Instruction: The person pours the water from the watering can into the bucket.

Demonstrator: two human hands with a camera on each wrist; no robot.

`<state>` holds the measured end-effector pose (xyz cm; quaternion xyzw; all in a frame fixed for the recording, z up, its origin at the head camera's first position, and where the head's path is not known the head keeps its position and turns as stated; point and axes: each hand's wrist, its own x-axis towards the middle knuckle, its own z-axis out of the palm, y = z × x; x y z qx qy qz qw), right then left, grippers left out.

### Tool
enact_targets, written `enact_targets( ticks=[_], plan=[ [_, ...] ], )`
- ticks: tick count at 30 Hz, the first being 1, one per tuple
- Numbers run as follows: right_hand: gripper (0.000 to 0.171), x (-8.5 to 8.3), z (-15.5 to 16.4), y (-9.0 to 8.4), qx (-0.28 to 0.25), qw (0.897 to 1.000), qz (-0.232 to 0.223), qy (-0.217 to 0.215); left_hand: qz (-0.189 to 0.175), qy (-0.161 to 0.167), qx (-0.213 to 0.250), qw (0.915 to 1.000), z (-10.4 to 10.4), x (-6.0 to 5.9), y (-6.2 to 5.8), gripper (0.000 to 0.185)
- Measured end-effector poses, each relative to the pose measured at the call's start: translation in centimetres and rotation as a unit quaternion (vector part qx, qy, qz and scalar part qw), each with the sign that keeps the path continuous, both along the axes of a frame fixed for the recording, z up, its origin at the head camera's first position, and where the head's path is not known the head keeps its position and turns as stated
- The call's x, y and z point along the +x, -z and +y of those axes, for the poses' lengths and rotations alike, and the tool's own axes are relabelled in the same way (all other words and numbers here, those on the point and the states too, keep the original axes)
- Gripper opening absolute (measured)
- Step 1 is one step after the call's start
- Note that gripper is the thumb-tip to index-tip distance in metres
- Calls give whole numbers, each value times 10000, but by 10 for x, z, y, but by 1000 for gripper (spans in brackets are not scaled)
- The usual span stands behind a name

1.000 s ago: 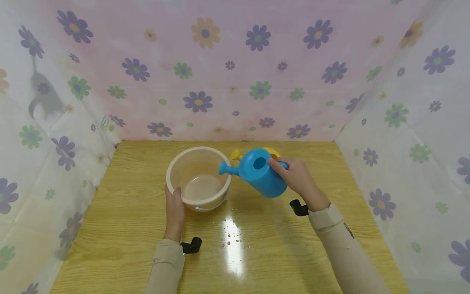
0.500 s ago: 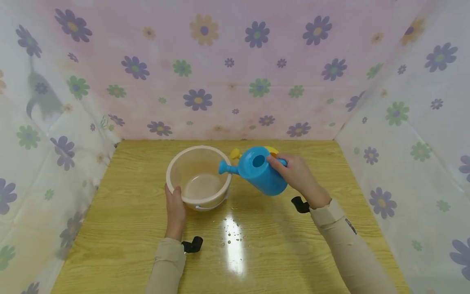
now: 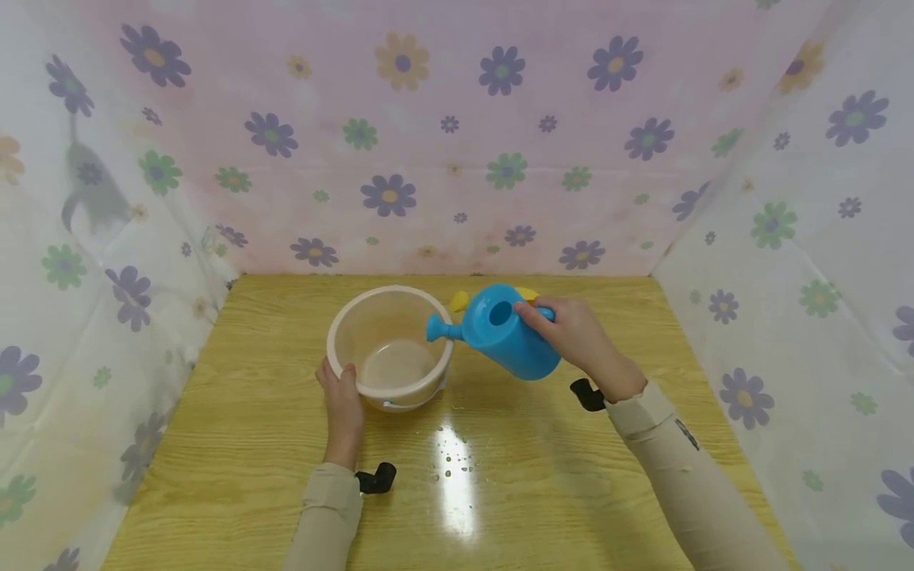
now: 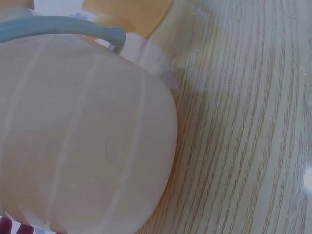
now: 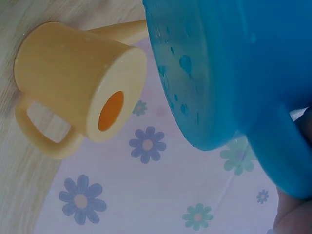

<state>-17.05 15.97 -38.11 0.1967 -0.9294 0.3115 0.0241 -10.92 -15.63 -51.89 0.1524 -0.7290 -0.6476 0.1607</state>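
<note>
A translucent pinkish bucket (image 3: 389,345) stands on the wooden table (image 3: 286,444), with a little water at its bottom. My left hand (image 3: 341,396) grips its near rim and wall. In the left wrist view the bucket's wall (image 4: 78,141) fills the frame, its pale handle (image 4: 63,27) at the top. My right hand (image 3: 574,333) holds the handle of a blue watering can (image 3: 503,331), tilted left so its spout (image 3: 437,328) reaches over the bucket's right rim. The right wrist view shows the blue can's (image 5: 234,68) wet underside close up.
A yellow watering can (image 5: 78,87) sits behind the blue one, partly hidden in the head view (image 3: 460,300). Water droplets (image 3: 450,460) lie on the table in front of the bucket. Flowered curtains (image 3: 457,135) enclose the table at back and sides.
The view has shifted a little. The blue can sits slightly lower at the bucket's rim and hides more of the yellow can. Both hands keep their grips.
</note>
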Motion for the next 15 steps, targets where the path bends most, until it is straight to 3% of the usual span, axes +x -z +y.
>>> enact_targets(
  ticks=[7, 15],
  plan=[
    [45, -1, 0, 1, 83, 9999, 3, -84, 132, 74, 260, 9995, -2, -1, 2, 50],
    [46, -4, -3, -4, 225, 9997, -64, -82, 125, 107, 193, 9997, -4, -3, 3, 52]
  ],
)
